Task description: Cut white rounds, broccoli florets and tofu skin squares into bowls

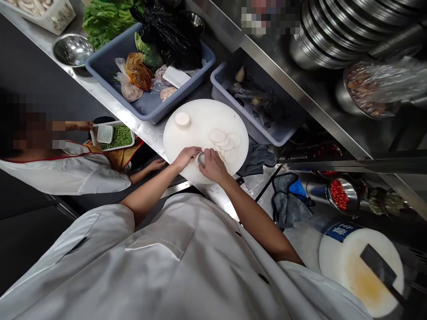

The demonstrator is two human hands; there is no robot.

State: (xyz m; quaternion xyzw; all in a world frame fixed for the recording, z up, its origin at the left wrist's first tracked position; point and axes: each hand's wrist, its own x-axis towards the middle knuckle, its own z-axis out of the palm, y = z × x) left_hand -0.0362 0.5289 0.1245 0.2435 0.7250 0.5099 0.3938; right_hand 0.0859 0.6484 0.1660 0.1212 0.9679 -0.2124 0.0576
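Observation:
My right hand [215, 165] is closed on a small round metal ring [201, 159] at the near part of a round white cutting board [173, 149]. Just left of the ring is my left hand [187, 158], its fingers bent close to the board; whether they pinch anything is too small to tell. Beyond my right hand, several thin white round slices [217, 136] lie overlapping on the board. A thick white round piece [182, 120] sits at the board's upper left.
Behind the board are a blue-grey tub [150, 116] of bagged food and another tub [280, 138]. Grey cloths [256, 158] lie at the right. A person [66, 169] at the left holds a basket [133, 138] of green pieces. A cleaver [376, 262] rests on another board [328, 258].

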